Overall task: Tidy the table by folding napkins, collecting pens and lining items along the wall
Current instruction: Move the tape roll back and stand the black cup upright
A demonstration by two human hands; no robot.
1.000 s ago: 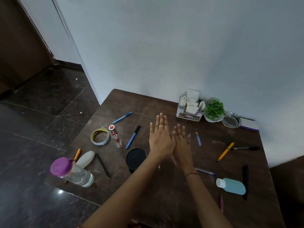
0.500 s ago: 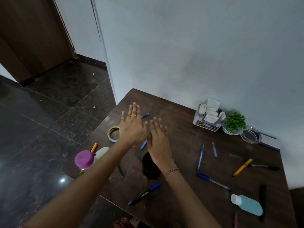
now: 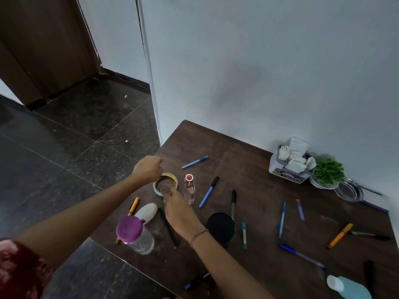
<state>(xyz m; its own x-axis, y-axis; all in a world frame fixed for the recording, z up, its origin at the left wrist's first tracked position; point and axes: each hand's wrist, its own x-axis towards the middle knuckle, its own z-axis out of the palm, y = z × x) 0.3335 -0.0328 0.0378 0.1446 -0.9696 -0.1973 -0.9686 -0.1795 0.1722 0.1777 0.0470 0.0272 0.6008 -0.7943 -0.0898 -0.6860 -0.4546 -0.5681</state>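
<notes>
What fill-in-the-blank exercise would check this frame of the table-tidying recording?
Both the left hand and the right hand are at a yellow-rimmed roll of ____.
The clear jar near the table edge has a ____ lid.
The napkin holder beside the plant stands against the ____.
Missing words: tape; purple; wall.

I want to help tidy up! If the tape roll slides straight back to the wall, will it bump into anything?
Probably one thing: the blue pen lies on the table between the tape roll and the wall. Nothing else shows on that path.
</notes>
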